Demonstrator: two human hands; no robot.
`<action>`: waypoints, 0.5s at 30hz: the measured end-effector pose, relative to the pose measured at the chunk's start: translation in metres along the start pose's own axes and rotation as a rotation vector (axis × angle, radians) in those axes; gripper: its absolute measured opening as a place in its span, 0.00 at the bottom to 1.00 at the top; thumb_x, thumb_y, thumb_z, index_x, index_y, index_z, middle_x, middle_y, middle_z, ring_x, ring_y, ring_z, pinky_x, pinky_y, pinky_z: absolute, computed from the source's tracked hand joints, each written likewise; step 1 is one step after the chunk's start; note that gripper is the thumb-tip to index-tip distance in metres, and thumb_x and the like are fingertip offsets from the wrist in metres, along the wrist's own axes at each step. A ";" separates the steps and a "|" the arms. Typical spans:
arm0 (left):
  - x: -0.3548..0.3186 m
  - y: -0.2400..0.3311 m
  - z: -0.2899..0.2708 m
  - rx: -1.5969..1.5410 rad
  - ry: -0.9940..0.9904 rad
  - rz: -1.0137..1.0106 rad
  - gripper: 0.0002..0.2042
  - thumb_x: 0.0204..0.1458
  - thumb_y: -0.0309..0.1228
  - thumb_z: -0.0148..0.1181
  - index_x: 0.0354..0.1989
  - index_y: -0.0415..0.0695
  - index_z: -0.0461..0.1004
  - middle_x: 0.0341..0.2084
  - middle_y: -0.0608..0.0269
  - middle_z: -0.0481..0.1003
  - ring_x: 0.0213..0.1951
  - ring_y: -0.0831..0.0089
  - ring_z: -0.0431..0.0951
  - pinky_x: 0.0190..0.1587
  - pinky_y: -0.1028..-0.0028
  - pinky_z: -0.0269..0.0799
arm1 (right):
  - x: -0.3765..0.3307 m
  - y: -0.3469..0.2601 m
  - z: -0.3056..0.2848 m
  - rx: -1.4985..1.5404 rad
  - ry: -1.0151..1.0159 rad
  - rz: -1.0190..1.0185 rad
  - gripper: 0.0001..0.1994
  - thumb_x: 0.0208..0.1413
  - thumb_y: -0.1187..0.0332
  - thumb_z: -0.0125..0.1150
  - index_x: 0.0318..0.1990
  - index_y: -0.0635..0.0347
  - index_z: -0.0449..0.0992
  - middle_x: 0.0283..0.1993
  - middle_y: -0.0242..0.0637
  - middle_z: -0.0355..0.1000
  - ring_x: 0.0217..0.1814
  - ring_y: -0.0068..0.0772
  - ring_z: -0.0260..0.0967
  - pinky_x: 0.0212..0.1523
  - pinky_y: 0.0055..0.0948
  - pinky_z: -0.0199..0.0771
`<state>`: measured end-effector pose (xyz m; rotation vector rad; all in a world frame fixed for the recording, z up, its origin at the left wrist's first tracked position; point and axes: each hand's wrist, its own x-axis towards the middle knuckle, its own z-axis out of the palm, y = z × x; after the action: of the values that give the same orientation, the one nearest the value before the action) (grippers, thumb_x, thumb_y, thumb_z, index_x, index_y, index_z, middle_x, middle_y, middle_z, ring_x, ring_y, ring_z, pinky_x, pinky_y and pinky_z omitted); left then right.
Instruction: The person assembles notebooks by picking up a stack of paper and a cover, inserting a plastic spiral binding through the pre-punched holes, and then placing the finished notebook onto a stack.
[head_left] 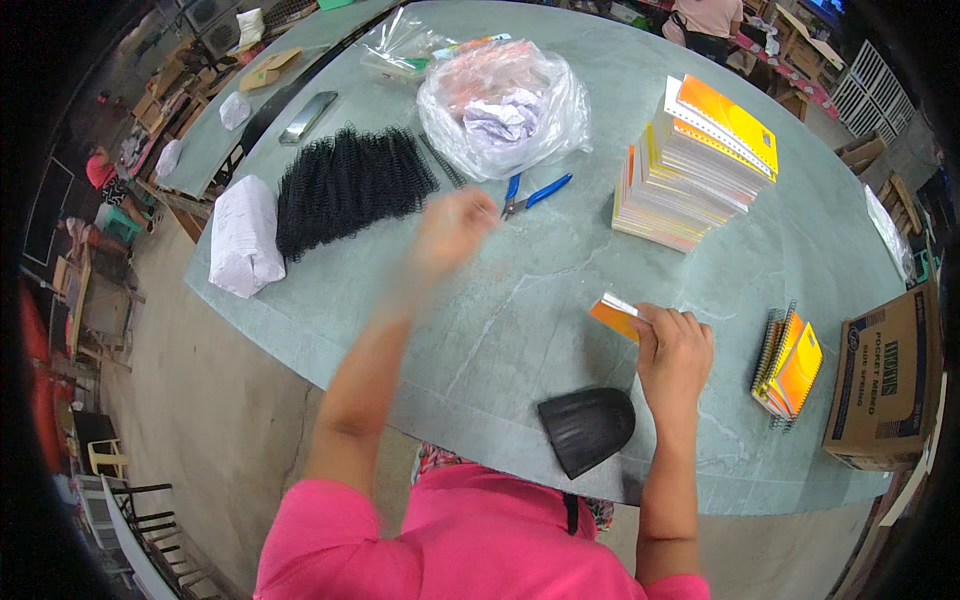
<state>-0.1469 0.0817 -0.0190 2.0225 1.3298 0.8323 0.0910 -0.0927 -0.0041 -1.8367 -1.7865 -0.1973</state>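
Note:
My right hand grips a small orange-covered notebook, its white page edges facing up, a little above the table. No coil can be seen on it. My left hand is smeared by motion near the table's middle, so its fingers and anything in them cannot be made out. Close by lie blue-handled cutting pliers and a row of black spiral coils. In front of me, between my forearms, a black dome-shaped block rests at the table's near edge.
A tall stack of yellow-orange notebooks stands at the far right. Coil-bound notebooks lie beside a cardboard box. Beyond the coils are a clear plastic bag and a phone. A white wrapped bundle sits left.

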 end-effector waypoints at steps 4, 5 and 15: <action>0.051 -0.047 -0.030 0.195 0.120 -0.053 0.10 0.46 0.30 0.59 0.35 0.38 0.75 0.26 0.53 0.77 0.29 0.63 0.78 0.35 0.65 0.72 | -0.006 0.006 0.015 0.015 -0.028 0.062 0.06 0.45 0.71 0.62 0.33 0.55 0.77 0.29 0.37 0.74 0.30 0.41 0.70 0.31 0.37 0.64; 0.058 -0.060 -0.027 0.262 0.105 -0.037 0.10 0.46 0.30 0.60 0.34 0.38 0.74 0.26 0.51 0.77 0.30 0.59 0.78 0.36 0.62 0.72 | -0.006 0.003 0.016 0.039 -0.037 0.054 0.06 0.45 0.72 0.61 0.33 0.55 0.77 0.28 0.38 0.73 0.30 0.41 0.70 0.31 0.37 0.64; 0.045 -0.035 0.031 0.514 0.004 -0.091 0.15 0.45 0.29 0.56 0.42 0.36 0.69 0.33 0.41 0.74 0.38 0.45 0.74 0.43 0.55 0.69 | -0.012 0.007 0.008 0.200 -0.051 0.098 0.06 0.47 0.71 0.60 0.35 0.56 0.77 0.28 0.40 0.73 0.30 0.43 0.70 0.31 0.39 0.66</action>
<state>-0.1294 0.1320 -0.0560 2.3123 1.7604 0.4823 0.0941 -0.0989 -0.0187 -1.7934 -1.6794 0.0637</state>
